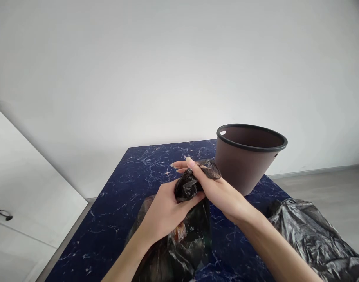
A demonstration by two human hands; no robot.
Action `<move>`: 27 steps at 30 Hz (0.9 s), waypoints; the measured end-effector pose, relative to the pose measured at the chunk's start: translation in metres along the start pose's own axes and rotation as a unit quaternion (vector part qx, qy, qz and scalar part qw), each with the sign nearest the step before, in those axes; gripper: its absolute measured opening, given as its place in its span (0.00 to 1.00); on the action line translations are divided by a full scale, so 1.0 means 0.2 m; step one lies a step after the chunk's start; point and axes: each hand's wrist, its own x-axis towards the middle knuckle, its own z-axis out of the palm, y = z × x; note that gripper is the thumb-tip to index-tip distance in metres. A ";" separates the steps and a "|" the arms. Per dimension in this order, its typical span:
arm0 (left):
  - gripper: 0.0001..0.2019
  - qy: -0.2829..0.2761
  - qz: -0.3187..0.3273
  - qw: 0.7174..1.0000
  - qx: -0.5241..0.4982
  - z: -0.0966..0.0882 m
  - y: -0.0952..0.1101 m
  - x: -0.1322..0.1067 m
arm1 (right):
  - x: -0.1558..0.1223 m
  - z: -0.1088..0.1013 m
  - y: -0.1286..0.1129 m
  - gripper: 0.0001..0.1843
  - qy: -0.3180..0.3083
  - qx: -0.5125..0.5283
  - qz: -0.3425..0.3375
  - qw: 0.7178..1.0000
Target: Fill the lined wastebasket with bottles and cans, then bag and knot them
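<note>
A filled black plastic bag [193, 239] stands on the blue marbled table, and something reddish shows through its thin side. My left hand [170, 211] is wrapped round the gathered neck of the bag. Over the bunched top, my right hand [207, 182] grips the loose end, with its thumb up and fingertips pointing left. The two hands meet at the neck, and parts of the fingers are hidden behind the plastic. Just beyond my right hand is a brown wastebasket [240, 168] with a black rim and a handle hole.
Another black plastic bag [314, 239] lies crumpled at the table's right edge. The blue marbled table [114, 211] reaches to a white wall. On the left is a white cabinet [26, 168] with a dark handle; grey floor [320, 188] shows on the right.
</note>
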 end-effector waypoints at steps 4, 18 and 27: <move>0.11 0.041 0.026 0.999 -0.005 -0.01 -0.03 0.00 | 0.01 -0.04 -0.01 0.25 -0.039 0.028 -0.020 0.999; 0.11 0.082 0.003 0.996 0.034 -0.08 -0.06 0.00 | 0.08 -0.02 0.07 0.21 -0.003 0.102 -0.036 0.994; 0.18 0.084 0.042 0.981 0.167 -0.20 0.03 -0.05 | 0.12 -0.01 0.11 0.23 0.008 0.222 -0.005 0.975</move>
